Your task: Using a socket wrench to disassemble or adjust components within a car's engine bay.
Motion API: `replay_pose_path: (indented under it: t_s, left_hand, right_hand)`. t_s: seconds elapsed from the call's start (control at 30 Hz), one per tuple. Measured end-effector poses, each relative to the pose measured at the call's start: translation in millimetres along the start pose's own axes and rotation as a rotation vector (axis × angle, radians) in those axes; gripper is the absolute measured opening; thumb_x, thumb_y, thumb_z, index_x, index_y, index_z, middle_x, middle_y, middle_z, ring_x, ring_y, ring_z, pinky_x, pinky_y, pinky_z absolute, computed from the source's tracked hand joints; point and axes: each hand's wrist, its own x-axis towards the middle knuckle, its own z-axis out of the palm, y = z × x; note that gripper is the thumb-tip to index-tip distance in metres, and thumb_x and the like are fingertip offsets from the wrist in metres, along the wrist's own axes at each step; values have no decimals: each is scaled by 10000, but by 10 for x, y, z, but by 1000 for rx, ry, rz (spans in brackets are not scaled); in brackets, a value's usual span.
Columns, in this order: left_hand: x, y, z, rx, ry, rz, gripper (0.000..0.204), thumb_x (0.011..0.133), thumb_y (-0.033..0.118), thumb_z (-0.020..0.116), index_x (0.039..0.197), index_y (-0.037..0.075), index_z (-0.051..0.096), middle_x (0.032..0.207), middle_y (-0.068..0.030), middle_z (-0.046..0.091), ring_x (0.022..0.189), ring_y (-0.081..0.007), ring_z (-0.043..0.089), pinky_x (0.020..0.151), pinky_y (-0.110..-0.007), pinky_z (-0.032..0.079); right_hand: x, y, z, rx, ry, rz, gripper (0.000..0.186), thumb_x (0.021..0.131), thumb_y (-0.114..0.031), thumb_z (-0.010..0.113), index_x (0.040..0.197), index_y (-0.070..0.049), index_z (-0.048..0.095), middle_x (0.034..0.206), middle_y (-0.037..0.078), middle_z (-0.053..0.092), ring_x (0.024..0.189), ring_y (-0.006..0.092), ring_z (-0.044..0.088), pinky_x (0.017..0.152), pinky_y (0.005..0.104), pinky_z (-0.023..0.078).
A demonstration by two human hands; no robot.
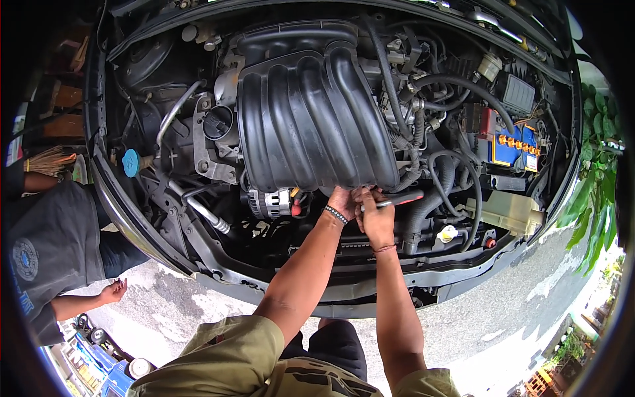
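Both my hands are at the front lower edge of a black ribbed plastic intake manifold (304,119) in an open engine bay. My left hand (340,202), with a beaded bracelet at its wrist, reaches under that edge, which hides its fingertips. Close beside it, my right hand (378,215) is closed around a slim tool (411,198) with a grey body and a red end pointing right. The tool's working end is hidden between the hands. Left of them sits the silver alternator (266,204), near a red-capped terminal (296,208).
A blue battery (504,152) with orange caps and a pale plastic reservoir (506,212) are at the right. Hoses (423,215) run beside my right hand. The front crossmember (357,284) lies under my forearms. Another person (63,251) stands at the left. A shiny metal tool (496,24) rests at the far edge.
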Motion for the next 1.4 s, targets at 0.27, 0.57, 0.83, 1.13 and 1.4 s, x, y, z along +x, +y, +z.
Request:
replay_pose_path:
  t_s: [0.27,0.57,0.83,1.13,1.4]
  left_hand:
    - [-104,-18,-2,53,-66,-31,345,911,335,604,1111,53,602,1011,-98,668,796,-202,639,640,-308,530]
    - [-430,-123,275,444,249,224,215,861,150,731,1018,8,692,997,-81,701,872,-175,679,820,-310,552]
    - [-363,-89,412,485,211,226,247,872,181,718,1016,-16,680,1010,-146,711,876,-213,682,749,-318,560]
    - [-483,-82,397,592,249,202,277,870,221,732,1002,-18,689,875,-92,696,705,-147,625,611,-290,522]
    - [-448,-62,343,447,195,142,190,870,163,727,960,1,684,939,-78,701,874,-147,651,828,-309,518]
  right_hand:
    - [-197,-72,-61,-616,205,-531,322,884,-219,678,977,85,627,880,262,679,762,405,683,690,420,545]
    - [-135,-41,-233,-578,78,-187,536,946,-364,608,584,31,580,519,159,608,534,312,665,554,419,524]
    - [-280,-71,-285,-442,142,-307,429,961,-333,600,797,63,604,561,93,631,489,173,646,481,306,514]
    - [-222,51,-300,-333,148,-380,394,976,-292,578,824,71,590,628,124,664,524,193,674,481,302,532]
    - [-226,50,-265,-537,216,-485,396,958,-303,601,790,56,588,580,155,629,542,299,667,509,386,511]
